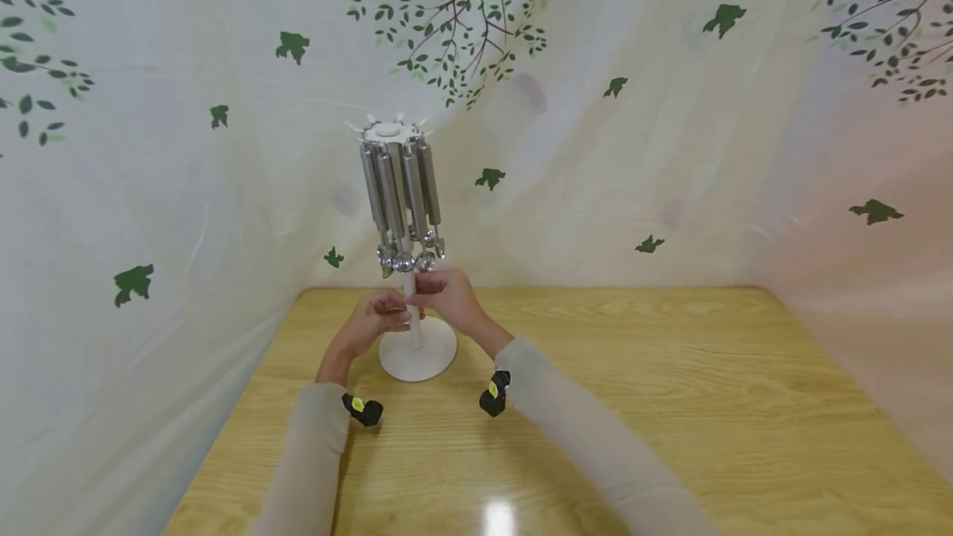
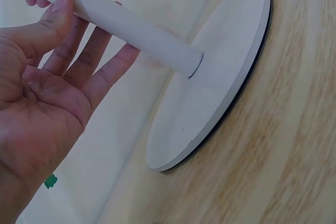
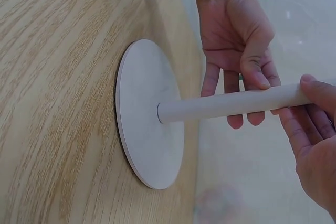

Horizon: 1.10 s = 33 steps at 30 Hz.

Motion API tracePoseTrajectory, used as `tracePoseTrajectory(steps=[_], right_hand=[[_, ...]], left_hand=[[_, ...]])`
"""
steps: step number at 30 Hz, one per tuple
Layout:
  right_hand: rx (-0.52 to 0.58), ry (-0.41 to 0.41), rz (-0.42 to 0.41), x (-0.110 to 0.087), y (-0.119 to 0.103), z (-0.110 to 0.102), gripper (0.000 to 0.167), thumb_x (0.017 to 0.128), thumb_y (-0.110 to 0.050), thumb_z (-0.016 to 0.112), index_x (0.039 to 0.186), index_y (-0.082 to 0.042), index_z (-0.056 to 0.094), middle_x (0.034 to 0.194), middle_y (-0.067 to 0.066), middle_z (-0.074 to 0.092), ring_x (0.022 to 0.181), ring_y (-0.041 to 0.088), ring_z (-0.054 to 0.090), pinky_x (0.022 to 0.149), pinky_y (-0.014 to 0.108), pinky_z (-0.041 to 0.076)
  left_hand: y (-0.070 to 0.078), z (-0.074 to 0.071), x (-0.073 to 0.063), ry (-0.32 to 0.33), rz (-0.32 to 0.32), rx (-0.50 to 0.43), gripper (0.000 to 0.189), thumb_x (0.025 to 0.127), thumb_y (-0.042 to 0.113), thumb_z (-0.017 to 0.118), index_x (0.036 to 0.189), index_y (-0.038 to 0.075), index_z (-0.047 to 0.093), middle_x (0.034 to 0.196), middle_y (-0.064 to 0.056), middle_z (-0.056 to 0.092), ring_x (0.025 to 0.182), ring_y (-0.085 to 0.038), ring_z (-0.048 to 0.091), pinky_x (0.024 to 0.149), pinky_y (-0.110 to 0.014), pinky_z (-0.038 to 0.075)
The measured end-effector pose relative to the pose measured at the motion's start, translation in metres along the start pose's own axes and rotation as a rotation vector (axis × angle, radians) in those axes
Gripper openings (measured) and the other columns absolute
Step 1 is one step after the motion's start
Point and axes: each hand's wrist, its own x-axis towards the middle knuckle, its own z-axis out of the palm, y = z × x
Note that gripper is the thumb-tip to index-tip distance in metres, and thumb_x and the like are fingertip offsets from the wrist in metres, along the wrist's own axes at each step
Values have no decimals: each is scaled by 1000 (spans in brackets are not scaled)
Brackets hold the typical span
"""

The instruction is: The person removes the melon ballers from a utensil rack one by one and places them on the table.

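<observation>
A white stand with a round base [image 1: 402, 366] and an upright pole [image 1: 415, 333] stands on the table. Around its top disc [image 1: 390, 132] hang several shiny metal utensils [image 1: 402, 189] with thick handles, their rounded ends low. My left hand [image 1: 370, 323] holds the pole from the left; in the left wrist view its thumb lies on the near side and its fingers reach behind. Just above, my right hand [image 1: 449, 298] pinches the pole between thumb and fingers, right below the utensils. The right wrist view shows both hands close together on the bare pole [image 3: 210, 106].
The wooden table [image 1: 633, 404] extends to the right and toward me. Behind it hangs a pale sheet [image 1: 566, 213] printed with leaves and birds. Black wrist cameras [image 1: 362, 410] sit on both sleeves.
</observation>
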Motion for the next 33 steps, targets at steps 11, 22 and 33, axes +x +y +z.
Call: tracePoseTrajectory(steps=[11,22,33], right_hand=[[27,-36,27,0,1,0,32,89,2,75,120,8,69,115,26,72,107,37,73,90,33,62],[-96,-170,25,0,-14,-19,29,93,-5,73,120,5,69,119,22,73,109,31,73,91,29,61],[-281,-201,46,6,-48,-68,30,95,-10,72,122,2,69,120,19,73,111,28,71,96,34,60]], left_hand=[[-3,4,-7,15,40,20,19,99,0,61,114,-10,59,106,2,76,102,-10,72,90,-33,62],[-2,10,-1,86,10,89,14,99,0,59,111,-7,58,106,-5,75,100,-15,70,90,-40,63],[3,8,-5,-18,54,99,31,101,3,59,128,-12,53,128,-38,61,106,-14,70,97,-45,60]])
